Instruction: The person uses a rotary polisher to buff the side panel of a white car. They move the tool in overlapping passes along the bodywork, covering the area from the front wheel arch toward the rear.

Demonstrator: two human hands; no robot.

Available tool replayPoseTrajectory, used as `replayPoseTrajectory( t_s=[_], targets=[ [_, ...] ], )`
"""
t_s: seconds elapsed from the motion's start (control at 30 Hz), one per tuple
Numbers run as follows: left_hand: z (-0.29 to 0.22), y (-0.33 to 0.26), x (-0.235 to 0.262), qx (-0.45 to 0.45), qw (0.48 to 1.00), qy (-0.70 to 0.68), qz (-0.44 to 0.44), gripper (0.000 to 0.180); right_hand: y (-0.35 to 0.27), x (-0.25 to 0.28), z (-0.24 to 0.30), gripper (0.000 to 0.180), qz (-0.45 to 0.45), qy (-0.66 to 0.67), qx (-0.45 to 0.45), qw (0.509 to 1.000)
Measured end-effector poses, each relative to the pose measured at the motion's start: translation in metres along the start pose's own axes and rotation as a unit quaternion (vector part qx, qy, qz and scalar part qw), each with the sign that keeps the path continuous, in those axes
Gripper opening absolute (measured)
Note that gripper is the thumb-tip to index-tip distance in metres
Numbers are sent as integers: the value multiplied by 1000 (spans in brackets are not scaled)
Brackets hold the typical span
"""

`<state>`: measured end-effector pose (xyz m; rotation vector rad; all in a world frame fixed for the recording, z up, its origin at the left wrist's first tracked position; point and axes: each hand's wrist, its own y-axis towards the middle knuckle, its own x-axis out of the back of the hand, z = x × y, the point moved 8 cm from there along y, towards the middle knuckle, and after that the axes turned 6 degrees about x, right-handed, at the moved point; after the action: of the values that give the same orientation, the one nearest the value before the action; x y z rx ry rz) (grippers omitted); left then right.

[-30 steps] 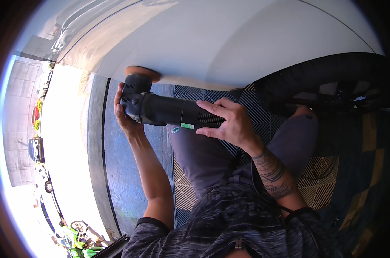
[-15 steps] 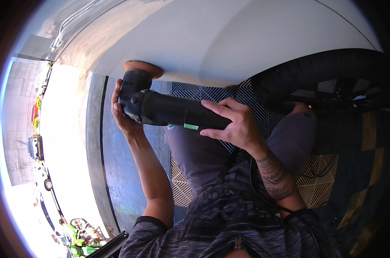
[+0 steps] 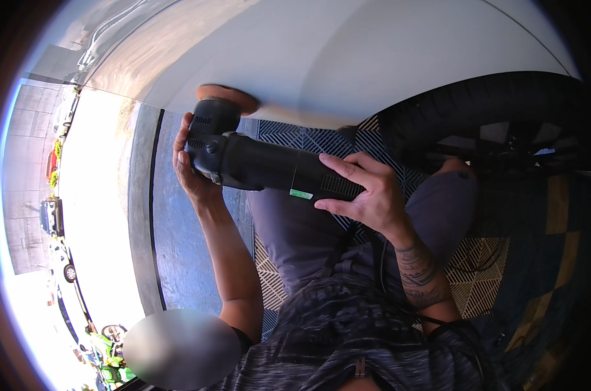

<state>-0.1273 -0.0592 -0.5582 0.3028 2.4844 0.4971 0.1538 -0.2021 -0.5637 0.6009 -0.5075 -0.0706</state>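
A black car polisher (image 3: 263, 163) with an orange-brown pad (image 3: 229, 96) spans the space between my hands. Its pad rests against the glossy light-coloured car panel (image 3: 334, 58). My left hand (image 3: 190, 159) wraps round the polisher's head, fingers curled over its far left side. Around the rear end of the body, my right hand (image 3: 370, 192) grips with thumb and fingers on either side. A small green label shows on the casing near that hand. A black cord hangs down from the rear end past my right forearm.
To the right of the panel is a black tyre with a dark wheel (image 3: 491, 124). My bent knees (image 3: 448, 195) are below it, over slatted floor tiles (image 3: 481, 270). Parked vehicles (image 3: 53, 215) and a green motorcycle (image 3: 109, 355) stand outside at left. A blurred oval covers the lower left.
The polisher has shifted slightly to the right along the panel, both hands moving with it. A blurred oval now covers part of the lower left.
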Motion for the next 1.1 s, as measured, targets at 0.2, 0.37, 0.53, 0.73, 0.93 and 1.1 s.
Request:
replayPoseTrajectory(
  t_s=[0.2, 0.37, 0.53, 0.73, 0.93, 1.1],
  targets=[
    [2, -1, -9, 3, 1000, -12, 25, 47, -5, 6, -1, 69, -5, 6, 1, 1000],
    [4, -3, -16, 6, 1000, -5, 27, 43, -8, 12, -2, 69, -12, 8, 3, 1000],
    [11, -9, -21, 7, 1000, 1, 25, 42, -15, 18, -3, 70, -14, 11, -2, 1000],
    [12, -12, -27, 3, 997, 65, 29, 43, -17, 25, -1, 70, -15, 19, 1, 1000],
    [17, -16, -36, 1, 998, 47, 37, 38, -25, 34, -4, 70, -43, 17, 27, 999],
    [20, -22, -49, 7, 999, 16, 29, 40, -31, 41, -6, 69, -42, 16, 24, 999]
  ],
)
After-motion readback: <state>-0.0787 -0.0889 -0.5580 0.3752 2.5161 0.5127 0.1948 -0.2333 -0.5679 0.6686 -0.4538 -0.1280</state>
